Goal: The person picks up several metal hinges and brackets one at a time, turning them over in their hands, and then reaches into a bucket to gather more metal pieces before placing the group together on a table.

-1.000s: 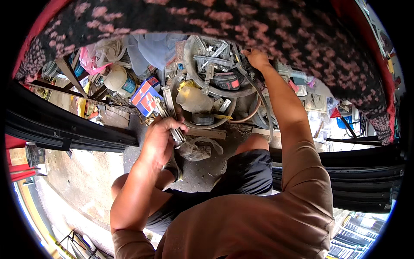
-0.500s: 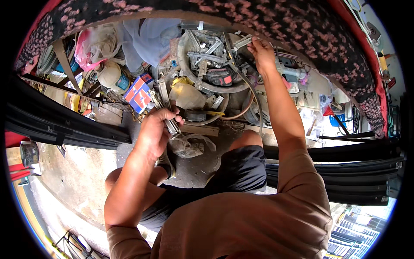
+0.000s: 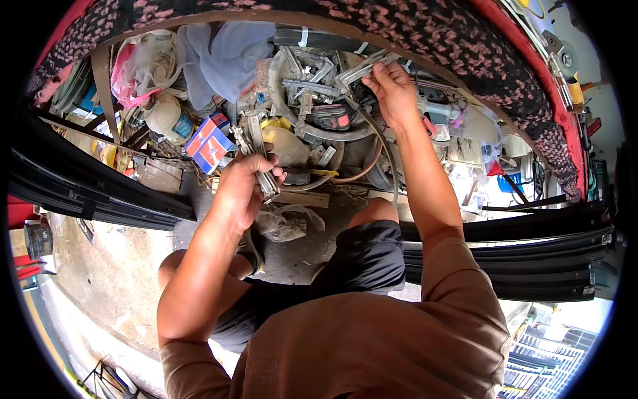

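Note:
My left hand (image 3: 244, 183) is closed around a few narrow metal pieces (image 3: 251, 136), grey and slotted, that stick out above and below the fist. Farther off to the right, my right hand (image 3: 393, 93) pinches a long pale metal strip (image 3: 364, 68) over the far rim of a round basin. That basin (image 3: 274, 83) is heaped with similar metal pieces (image 3: 312, 86) and a dark and red device (image 3: 330, 117). Beside my left hand rests a blue, orange and white box (image 3: 209, 143).
A dark patterned cloth edge (image 3: 465, 50) arches over the clutter. Black metal rails (image 3: 100, 186) flank me on the left, more rails (image 3: 512, 263) on the right. A cable (image 3: 382, 136) loops beside the basin. A clear plastic bag (image 3: 289, 223) lies on the floor, a white jug (image 3: 166, 116) farther left.
My right hand has shifted slightly left and nearer, and more of the metal strip now shows. My left hand still grips its metal pieces, nearly in place.

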Demonstrator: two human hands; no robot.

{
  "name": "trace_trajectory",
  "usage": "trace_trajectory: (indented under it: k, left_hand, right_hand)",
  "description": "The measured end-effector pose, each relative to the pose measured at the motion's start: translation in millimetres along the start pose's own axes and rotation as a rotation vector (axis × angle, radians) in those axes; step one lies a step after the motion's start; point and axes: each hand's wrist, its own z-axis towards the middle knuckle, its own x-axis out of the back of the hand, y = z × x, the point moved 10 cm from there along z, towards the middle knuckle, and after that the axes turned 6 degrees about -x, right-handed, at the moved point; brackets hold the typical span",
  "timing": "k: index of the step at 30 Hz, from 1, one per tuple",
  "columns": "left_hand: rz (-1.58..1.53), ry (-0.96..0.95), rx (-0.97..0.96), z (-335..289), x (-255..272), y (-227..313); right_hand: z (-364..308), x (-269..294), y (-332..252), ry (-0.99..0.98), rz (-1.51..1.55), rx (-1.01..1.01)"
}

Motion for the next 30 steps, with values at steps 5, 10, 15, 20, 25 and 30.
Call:
trace_trajectory:
  k: [5,10,15,20,25,30]
  left_hand:
    - [-0.004,-0.014,-0.025,0.3,-6.8,3.9]
    - [-0.007,0.015,-0.015,-2.3,-1.5,6.8]
    - [0.004,-0.014,-0.017,0.6,-1.1,5.5]
    - [0.001,0.027,0.030,-3.0,8.6,2.5]
    - [0.010,0.057,0.006,-7.6,8.4,6.9]
    - [-0.022,0.041,0.000,-6.9,4.6,4.5]
  right_hand:
    - [-18.8,-37.5,-10.4,-0.117,-0.138,-0.039]
    - [6.6,18.5,13.7,0.144,-0.436,-0.137]
    - [89.5,133.9,44.7,0.443,-1.053,0.221]
    - [91.6,100.0,64.9,0.500,-1.434,0.356]
    - [86.5,47.4,119.8,0.137,-1.383,-0.134]
    - [76.7,39.6,143.1,-0.090,-0.930,-0.400]
